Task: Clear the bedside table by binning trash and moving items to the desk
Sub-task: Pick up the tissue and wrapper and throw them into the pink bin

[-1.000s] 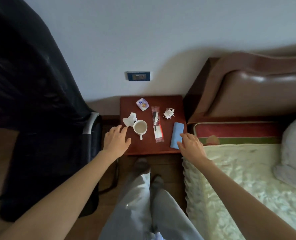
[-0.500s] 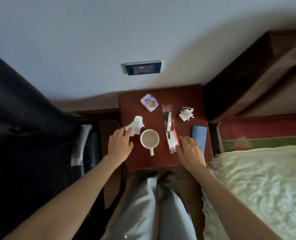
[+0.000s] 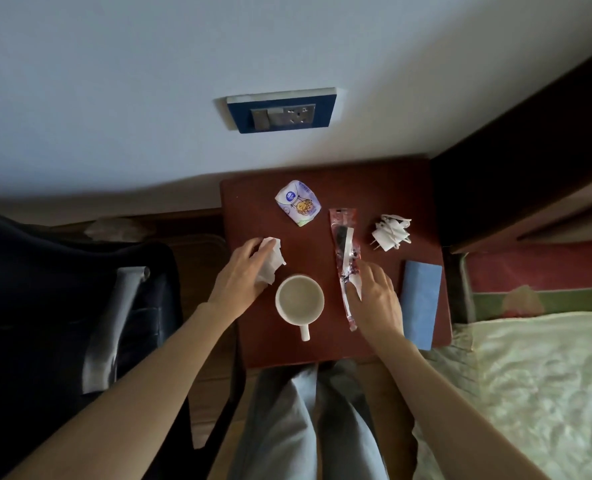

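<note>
Standing close against the bedside table (image 3: 253, 348), grey trouser legs (image 3: 308, 427) below its near edge. Resting nearest on the wood, a white mug (image 3: 299, 301) with its handle toward the body, and a blue notebook (image 3: 421, 303) along the right side. Left hand (image 3: 240, 277), fingers curled onto a crumpled tissue (image 3: 270, 259), gripping it just left of the mug. Right hand (image 3: 376, 301), fingers bent down onto the lower part of a long clear wrapper (image 3: 346, 258), pressing or pinching, hard to say which. Farther back, a white charger (image 3: 389, 233) with coiled cable, and a small snack packet (image 3: 298, 206). Beyond, a wall socket (image 3: 282, 114).
</note>
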